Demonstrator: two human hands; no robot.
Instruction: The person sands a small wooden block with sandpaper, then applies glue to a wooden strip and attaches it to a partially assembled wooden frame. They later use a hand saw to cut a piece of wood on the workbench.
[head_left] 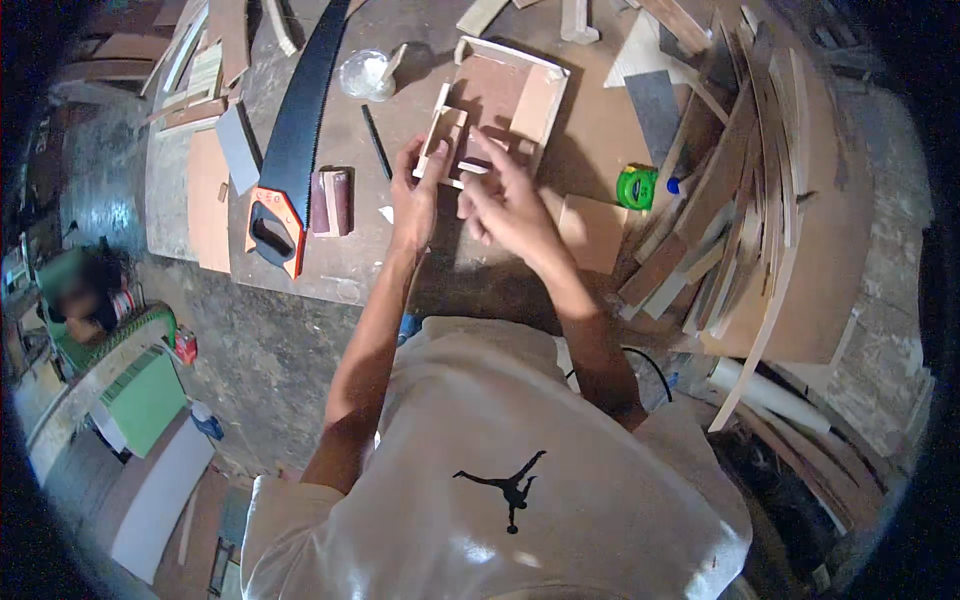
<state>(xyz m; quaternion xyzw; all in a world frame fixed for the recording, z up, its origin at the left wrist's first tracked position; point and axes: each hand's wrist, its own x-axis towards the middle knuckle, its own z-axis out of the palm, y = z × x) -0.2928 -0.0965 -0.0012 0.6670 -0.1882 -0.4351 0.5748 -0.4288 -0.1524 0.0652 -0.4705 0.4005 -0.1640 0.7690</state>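
A shallow wooden box (552, 120) with low pale walls lies on the workbench in front of me. My left hand (418, 190) is closed on its near left side, the thumb over a small wooden frame piece (450, 122) at that edge and the fingers outside. My right hand (508, 200) hovers at the near side of the box, index finger stretched over it and the other fingers partly bent. Nothing shows clearly in that hand. A small pale strip (473, 168) sits at the near wall beside its fingers.
Left of the box lie a handsaw (300, 120) with orange handle, a dark pencil-like stick (376, 142), a reddish-brown block (332, 202) and a clear glue container (367, 76). A green tape measure (636, 187) and piled wood strips (735, 190) are right.
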